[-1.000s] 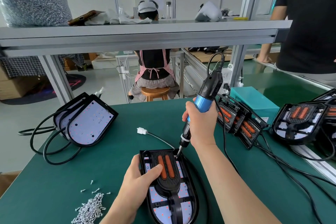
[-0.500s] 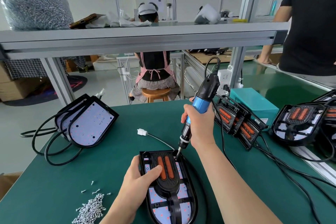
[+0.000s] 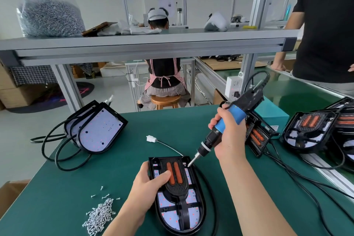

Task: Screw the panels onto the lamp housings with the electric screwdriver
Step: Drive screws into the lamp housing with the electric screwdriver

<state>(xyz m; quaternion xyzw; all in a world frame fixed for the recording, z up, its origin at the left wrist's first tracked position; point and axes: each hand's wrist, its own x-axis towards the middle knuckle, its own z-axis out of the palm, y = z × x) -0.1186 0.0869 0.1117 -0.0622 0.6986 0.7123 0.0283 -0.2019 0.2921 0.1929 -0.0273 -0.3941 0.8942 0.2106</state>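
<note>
Head view: looks down on a green table.
Lamp housing: lies flat at 6 o'clock of the frame, rounded end nearest the person.
Panel: black, with two orange strips, seated in the housing's far half.
Electric screwdriver: tilted, bit tip touching the housing's 1 o'clock corner.
Right hand: clamped round the screwdriver's blue barrel.
Left hand: grips the housing's 9 o'clock edge, thumb pressing on the panel.
Loose screws: piled at 8 o'clock of the housing.
White connector: at 11 o'clock, on a thin wire.
Other housings: stacked at 10 o'clock, more at 3 o'clock.
</note>
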